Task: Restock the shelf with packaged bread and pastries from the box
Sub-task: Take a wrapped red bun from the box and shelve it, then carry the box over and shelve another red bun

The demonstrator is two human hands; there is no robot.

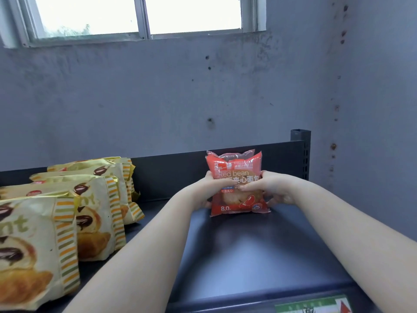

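A person's two bare hands hold a red packet of red bean bread [237, 184] upright on a dark metal shelf [248, 256], at about 12 o'clock from the wearer and just right of the frame's centre. The left hand [208, 188] grips the packet's left edge, its thumb curled across the printed front; the right hand [268, 188] grips the right edge, its fingers wrapped over the front at mid-height. The packet's lower seam touches the shelf surface, and its crimped top stands just in front of the shelf's raised back rail [180, 159]. The label reads "Red bean" above Chinese characters, with "8.0" printed near the bottom.

At 9 to 10 o'clock, a row of yellow croissant packets [90, 211] with striped orange and green edges stands on the same shelf, one behind another, well apart from the red packet. A perforated upright post [301, 152] rises at the shelf's far right corner, at about 1 o'clock. A green and red price tag [313, 304] shows on the shelf's front lip at 5 o'clock. Behind the shelf stands a stained grey wall [158, 98], with a window [140, 16] at the top.
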